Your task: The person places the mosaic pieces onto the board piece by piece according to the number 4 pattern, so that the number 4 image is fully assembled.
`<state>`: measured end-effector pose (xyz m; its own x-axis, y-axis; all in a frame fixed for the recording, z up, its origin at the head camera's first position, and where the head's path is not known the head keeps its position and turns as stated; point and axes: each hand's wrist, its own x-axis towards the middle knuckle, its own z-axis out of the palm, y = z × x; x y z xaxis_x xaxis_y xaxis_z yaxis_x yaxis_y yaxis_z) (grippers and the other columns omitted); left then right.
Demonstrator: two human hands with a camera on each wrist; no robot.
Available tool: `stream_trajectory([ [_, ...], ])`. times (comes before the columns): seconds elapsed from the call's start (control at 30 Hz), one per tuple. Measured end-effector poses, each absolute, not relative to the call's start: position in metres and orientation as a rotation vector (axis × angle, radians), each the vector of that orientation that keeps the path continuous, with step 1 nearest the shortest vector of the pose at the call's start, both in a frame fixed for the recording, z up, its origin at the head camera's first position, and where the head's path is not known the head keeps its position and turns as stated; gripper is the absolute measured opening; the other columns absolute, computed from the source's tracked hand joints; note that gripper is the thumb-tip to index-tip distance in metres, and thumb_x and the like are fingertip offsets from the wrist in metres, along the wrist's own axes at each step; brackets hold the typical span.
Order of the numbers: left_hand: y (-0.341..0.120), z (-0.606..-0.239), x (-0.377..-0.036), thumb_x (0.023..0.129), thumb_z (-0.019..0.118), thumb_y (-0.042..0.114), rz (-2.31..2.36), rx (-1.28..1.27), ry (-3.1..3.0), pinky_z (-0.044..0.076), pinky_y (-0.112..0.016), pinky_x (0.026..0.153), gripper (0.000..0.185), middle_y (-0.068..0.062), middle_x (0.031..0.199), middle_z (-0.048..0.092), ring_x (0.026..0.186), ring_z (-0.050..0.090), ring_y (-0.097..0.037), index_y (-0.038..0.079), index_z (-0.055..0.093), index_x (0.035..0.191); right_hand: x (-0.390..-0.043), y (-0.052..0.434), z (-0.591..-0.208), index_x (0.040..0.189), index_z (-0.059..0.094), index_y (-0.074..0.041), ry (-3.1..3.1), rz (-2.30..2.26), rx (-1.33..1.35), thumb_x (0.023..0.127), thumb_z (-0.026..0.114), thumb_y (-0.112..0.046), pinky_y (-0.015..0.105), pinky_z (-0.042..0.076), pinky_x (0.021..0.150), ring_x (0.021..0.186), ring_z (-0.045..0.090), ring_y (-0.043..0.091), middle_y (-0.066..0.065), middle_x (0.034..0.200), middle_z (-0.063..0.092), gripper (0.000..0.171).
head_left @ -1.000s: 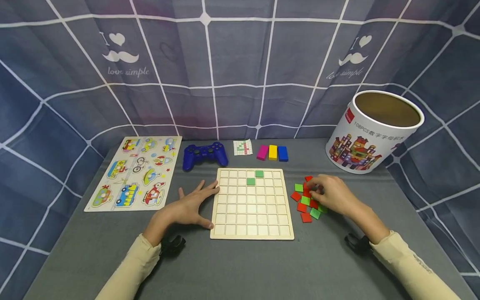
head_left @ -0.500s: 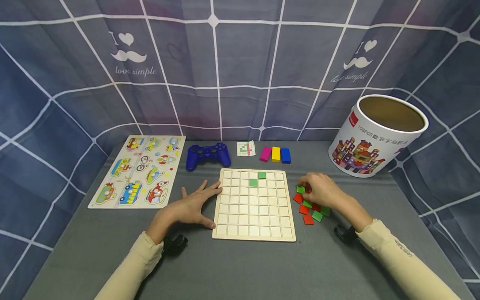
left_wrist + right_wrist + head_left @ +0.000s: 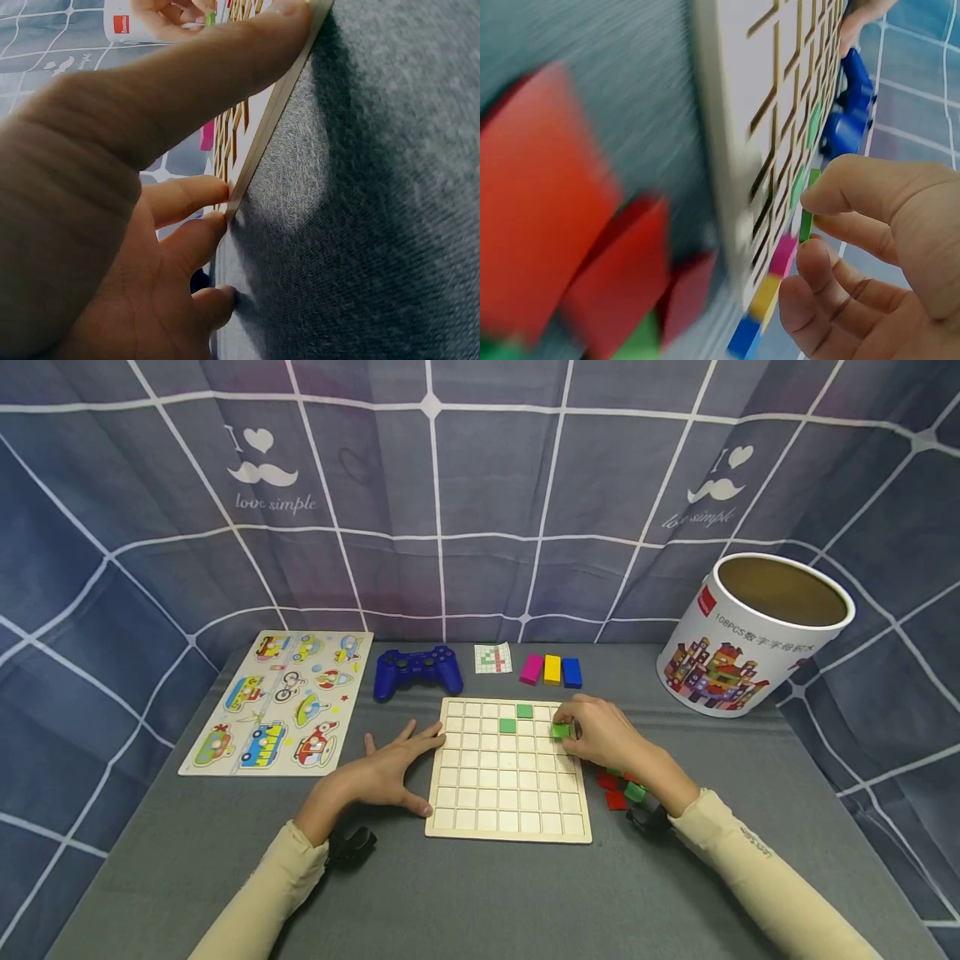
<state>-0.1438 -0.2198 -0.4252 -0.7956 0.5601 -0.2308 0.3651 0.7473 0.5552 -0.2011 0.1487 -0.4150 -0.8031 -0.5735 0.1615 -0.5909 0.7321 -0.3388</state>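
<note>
A wooden grid board [image 3: 507,778] lies flat on the table, with two green tiles [image 3: 507,726] set in cells near its far edge. My right hand [image 3: 609,737] pinches a green square tile [image 3: 807,219] between thumb and fingers, over the board's far right part. Spread along the board's left edge, my left hand [image 3: 378,775] touches it with thumb and fingertips, as the left wrist view also shows. Right of the board, a pile of red tiles [image 3: 617,799] and green tiles [image 3: 635,792] is partly hidden by my right hand and wrist.
Behind the board are a blue game controller [image 3: 417,672], a small pattern card [image 3: 492,658] and magenta, yellow and blue blocks [image 3: 552,670]. A picture puzzle board [image 3: 277,702] lies at left. A large white tub [image 3: 742,647] stands at back right.
My right hand has taken a green tile from the pile and moved left with it over the board. My left hand stays at the board's edge.
</note>
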Motion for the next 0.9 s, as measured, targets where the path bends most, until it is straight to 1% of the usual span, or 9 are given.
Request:
stream_trajectory([
  [0.13, -0.220, -0.427, -0.145, 0.070, 0.090, 0.044, 0.700, 0.725, 2.566, -0.012, -0.086, 0.091, 0.110, -0.002, 0.168, 0.010, 0.150, -0.003, -0.040, 0.017, 0.031, 0.159, -0.202, 0.126, -0.413, 0.101, 0.076, -0.010, -2.882, 0.609, 1.023, 0.076, 0.075, -0.006, 0.029, 0.045, 0.058, 0.071, 0.054, 0.013, 0.002, 0.093, 0.064, 0.025],
  [0.3, -0.220, -0.427, -0.145, 0.071, 0.090, 0.043, 0.706, 0.720, 2.556, -0.013, -0.086, 0.091, 0.109, -0.001, 0.168, 0.009, 0.151, -0.004, -0.039, 0.017, 0.030, 0.159, -0.201, 0.101, -0.413, 0.103, 0.077, -0.008, -2.879, 0.661, 1.116, 0.079, 0.074, -0.005, 0.026, 0.045, 0.055, 0.069, 0.054, 0.012, 0.002, 0.095, 0.065, 0.025],
  [0.43, -0.222, -0.428, -0.144, 0.072, 0.090, 0.043, 0.706, 0.708, 2.556, -0.013, -0.085, 0.092, 0.109, 0.000, 0.168, 0.009, 0.151, -0.004, -0.038, 0.018, 0.030, 0.159, -0.200, 0.083, -0.416, 0.101, 0.078, -0.010, -2.847, 0.662, 1.191, 0.080, 0.074, -0.006, 0.026, 0.044, 0.058, 0.069, 0.051, 0.010, 0.001, 0.092, 0.065, 0.022],
  [0.5, -0.222, -0.429, -0.144, 0.072, 0.089, 0.043, 0.711, 0.704, 2.556, -0.012, -0.085, 0.093, 0.108, 0.000, 0.168, 0.009, 0.151, -0.004, -0.038, 0.019, 0.030, 0.159, -0.200, 0.075, -0.418, 0.098, 0.078, -0.011, -2.831, 0.646, 1.217, 0.078, 0.073, -0.006, 0.028, 0.044, 0.059, 0.071, 0.050, 0.010, 0.000, 0.090, 0.064, 0.021],
  [0.63, -0.221, -0.429, -0.144, 0.073, 0.089, 0.044, 0.718, 0.690, 2.552, -0.013, -0.084, 0.094, 0.108, 0.003, 0.168, 0.008, 0.151, -0.005, -0.036, 0.021, 0.029, 0.160, -0.202, 0.064, -0.422, 0.097, 0.078, -0.012, -2.834, 0.628, 1.240, 0.076, 0.072, -0.006, 0.028, 0.045, 0.061, 0.072, 0.050, 0.010, 0.000, 0.089, 0.063, 0.022],
  [0.9, -0.220, -0.427, -0.144, 0.072, 0.090, 0.042, 0.700, 0.688, 2.558, -0.012, -0.084, 0.095, 0.108, 0.003, 0.168, 0.008, 0.151, -0.004, -0.036, 0.020, 0.029, 0.159, -0.206, 0.054, -0.427, 0.098, 0.077, -0.013, -2.856, 0.619, 1.252, 0.076, 0.073, -0.008, 0.028, 0.046, 0.060, 0.073, 0.051, 0.011, -0.001, 0.089, 0.064, 0.023],
])
